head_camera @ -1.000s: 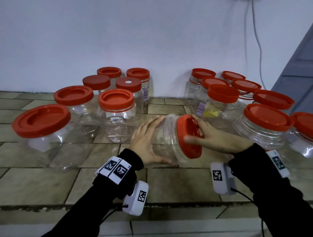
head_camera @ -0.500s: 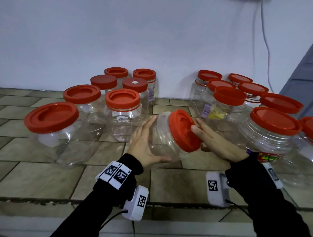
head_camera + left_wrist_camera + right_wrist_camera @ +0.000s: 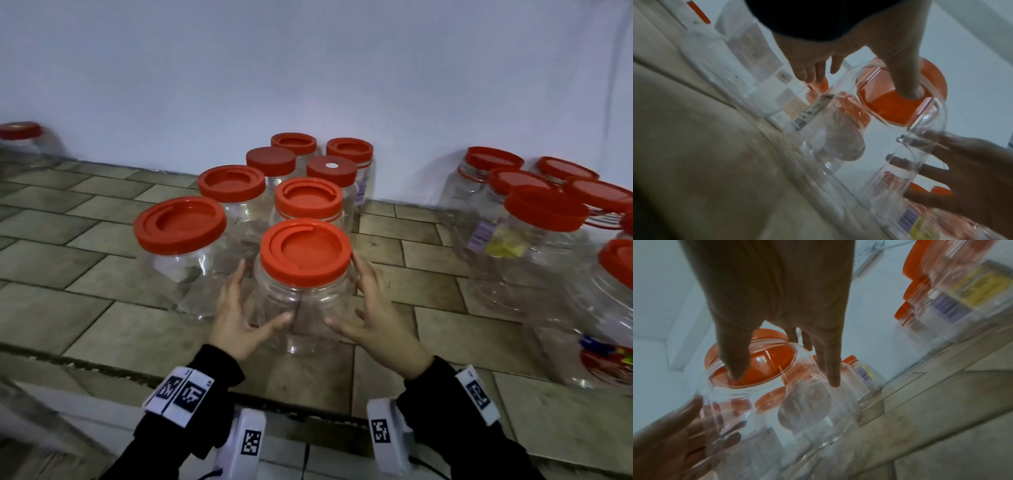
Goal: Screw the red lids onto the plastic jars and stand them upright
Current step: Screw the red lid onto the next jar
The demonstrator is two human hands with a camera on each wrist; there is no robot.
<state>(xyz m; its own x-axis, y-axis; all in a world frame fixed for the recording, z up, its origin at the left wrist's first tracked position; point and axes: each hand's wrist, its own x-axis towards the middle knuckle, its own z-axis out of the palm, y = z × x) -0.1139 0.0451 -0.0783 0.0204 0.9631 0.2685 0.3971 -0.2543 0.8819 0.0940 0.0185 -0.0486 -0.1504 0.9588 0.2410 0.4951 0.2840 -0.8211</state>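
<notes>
- Two hands cupped one clear plastic jar (image 3: 301, 308) standing upright on the tiled floor (image 3: 102, 308), its red lid (image 3: 306, 251) already on.
- Her left hand (image 3: 236, 315) lay against the jar's left side, fingers nearly straight and spread, thumb reaching across the front.
- Her right hand (image 3: 373, 318) mirrored it on the right side, fingers extended along the wall of the jar, thumb forward.
- Seven more lidded jars (image 3: 236, 192) stood just behind and to the left, near the white wall (image 3: 308, 68).
- Another cluster of lidded jars (image 3: 544, 219) stood well apart on the right.
</notes>
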